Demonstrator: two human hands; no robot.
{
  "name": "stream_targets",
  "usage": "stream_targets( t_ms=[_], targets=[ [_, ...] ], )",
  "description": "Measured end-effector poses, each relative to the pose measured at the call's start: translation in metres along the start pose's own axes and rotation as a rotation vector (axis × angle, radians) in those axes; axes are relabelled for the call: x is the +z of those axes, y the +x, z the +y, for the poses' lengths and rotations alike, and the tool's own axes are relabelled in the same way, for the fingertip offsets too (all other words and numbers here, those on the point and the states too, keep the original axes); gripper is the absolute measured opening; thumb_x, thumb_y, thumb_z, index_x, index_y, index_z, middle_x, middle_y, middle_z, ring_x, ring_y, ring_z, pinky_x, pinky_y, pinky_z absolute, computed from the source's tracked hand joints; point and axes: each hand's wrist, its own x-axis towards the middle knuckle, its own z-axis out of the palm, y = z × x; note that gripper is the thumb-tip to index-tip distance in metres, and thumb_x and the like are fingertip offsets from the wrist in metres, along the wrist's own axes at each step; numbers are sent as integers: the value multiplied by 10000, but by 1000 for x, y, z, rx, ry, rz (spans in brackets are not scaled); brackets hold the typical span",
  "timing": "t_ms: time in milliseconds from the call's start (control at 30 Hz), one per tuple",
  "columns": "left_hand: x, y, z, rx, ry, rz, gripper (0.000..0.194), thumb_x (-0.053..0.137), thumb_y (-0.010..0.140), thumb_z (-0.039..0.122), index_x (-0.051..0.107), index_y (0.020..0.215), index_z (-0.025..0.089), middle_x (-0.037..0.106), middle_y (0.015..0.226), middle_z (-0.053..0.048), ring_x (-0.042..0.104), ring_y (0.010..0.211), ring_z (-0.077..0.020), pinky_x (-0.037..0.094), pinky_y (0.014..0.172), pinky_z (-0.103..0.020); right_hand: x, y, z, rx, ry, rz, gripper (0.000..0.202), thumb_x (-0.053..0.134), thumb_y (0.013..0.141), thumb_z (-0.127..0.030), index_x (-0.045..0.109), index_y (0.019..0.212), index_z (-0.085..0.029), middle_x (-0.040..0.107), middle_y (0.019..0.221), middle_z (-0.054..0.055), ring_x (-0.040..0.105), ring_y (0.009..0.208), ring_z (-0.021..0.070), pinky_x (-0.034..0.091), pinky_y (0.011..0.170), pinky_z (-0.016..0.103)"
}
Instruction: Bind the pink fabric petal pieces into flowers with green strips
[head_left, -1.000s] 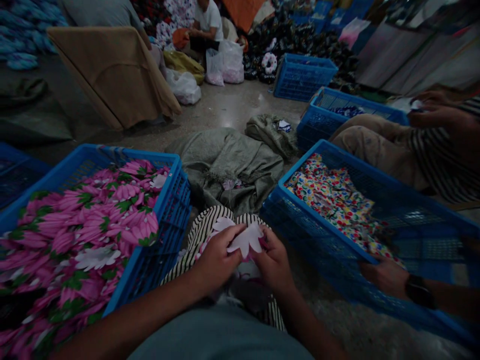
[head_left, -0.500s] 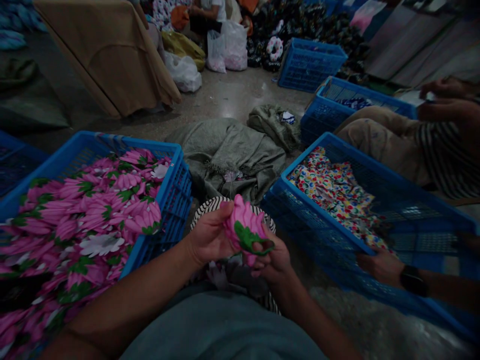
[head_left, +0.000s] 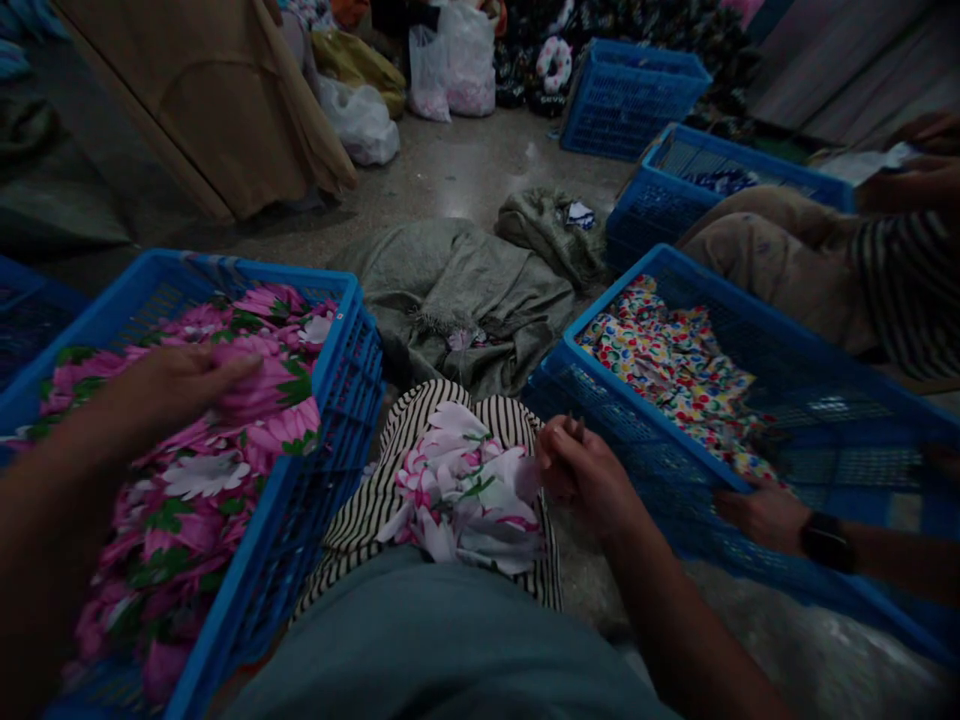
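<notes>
My left hand (head_left: 187,385) reaches over the left blue crate (head_left: 345,300) and pinches a pink fabric flower (head_left: 255,385) with green leaf shapes. Below it lies a heap of similar pink flowers (head_left: 180,520), some with white sides turned up. My right hand (head_left: 581,470) is closed to the right of my lap around a small dark pointed tool (head_left: 575,428), mostly hidden by the fingers. On my striped-covered lap rests a loose pile of white and pink petal-shaped fabric pieces (head_left: 469,490), just left of my right hand.
A blue crate (head_left: 600,365) of colourful dotted fabric (head_left: 675,370) stands at right, another person's watch-wearing hand (head_left: 772,515) on its edge. Grey-green sacks (head_left: 465,285) lie ahead. Further back are more blue crates (head_left: 634,100), white bags (head_left: 465,60) and a brown-draped table (head_left: 187,110).
My hands have parted. The left carried the pink flower from above my lap leftward over the crate; the right moved slightly right and up. The fabric pieces on my lap are now uncovered.
</notes>
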Motion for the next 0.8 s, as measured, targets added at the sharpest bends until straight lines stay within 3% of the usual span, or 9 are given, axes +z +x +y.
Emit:
stream_targets(
  t_ms=[67, 100, 133, 267, 400, 500, 633, 733, 800],
  targets=[
    [-4, -4, -15, 73, 442, 44, 176, 641, 677, 298, 590, 554, 182, 485, 479, 33, 610, 745, -215, 452, 646, -280, -14, -9, 10, -10, -231, 39, 238, 560, 775, -375, 468, 678, -178, 419, 534, -66, 283, 374, 44, 202, 341, 166],
    [7, -9, -21, 149, 679, 56, 153, 643, 669, 323, 608, 628, 180, 526, 551, 30, 599, 731, -204, 450, 660, -288, -16, -13, 15, -18, -361, 25, 220, 575, 766, -357, 489, 685, -171, 428, 550, -57, 322, 414, 54, 234, 371, 172],
    [24, -16, -26, 219, 839, -47, 166, 607, 702, 338, 624, 766, 186, 589, 688, 14, 589, 735, -189, 448, 682, -299, -16, -16, 21, -26, -492, 0, 197, 593, 752, -334, 513, 693, -164, 438, 567, -48, 356, 458, 67, 262, 405, 179],
    [125, -43, -32, 546, 703, -506, 172, 519, 792, 274, 588, 924, 189, 631, 889, -50, 559, 893, -195, 410, 820, -328, -5, -19, 32, -104, -771, -94, 156, 595, 744, -253, 532, 639, -156, 431, 578, -37, 394, 535, 94, 291, 477, 205],
    [185, -43, -24, 393, 342, -506, 399, 627, 703, 285, 517, 1068, 168, 590, 1038, -88, 525, 972, -208, 392, 858, -328, 0, -15, 22, -250, -576, -159, 179, 563, 776, -285, 538, 652, -159, 498, 673, -1, 465, 630, 123, 368, 572, 238],
    [196, -33, -15, 116, 64, -575, 260, 577, 736, 316, 577, 939, 154, 617, 876, -42, 560, 820, -172, 422, 734, -276, -2, -12, 14, -243, -430, -157, 170, 562, 779, -327, 560, 735, -163, 528, 690, 6, 481, 633, 127, 381, 570, 241],
    [199, -27, -7, -252, -225, -522, 238, 496, 778, 369, 557, 789, 139, 547, 618, 11, 481, 517, -103, 346, 487, -214, 3, -2, 12, -260, -449, 66, 184, 544, 779, -333, 514, 699, -170, 445, 576, -35, 398, 499, 97, 315, 458, 210],
    [201, -27, -4, -263, -240, -405, 252, 495, 773, 388, 549, 774, 142, 533, 615, 14, 469, 522, -104, 330, 487, -215, 12, 5, 10, -566, -642, 245, 111, 563, 764, -251, 509, 698, -179, 431, 619, -31, 392, 531, 103, 314, 485, 220],
    [200, -27, -2, -187, -159, -369, 279, 456, 796, 403, 542, 719, 148, 514, 616, 16, 464, 553, -111, 334, 506, -222, 20, 8, 8, -734, -743, 215, 98, 610, 728, -223, 542, 786, -183, 458, 687, -18, 419, 583, 113, 337, 530, 232]
  ],
)
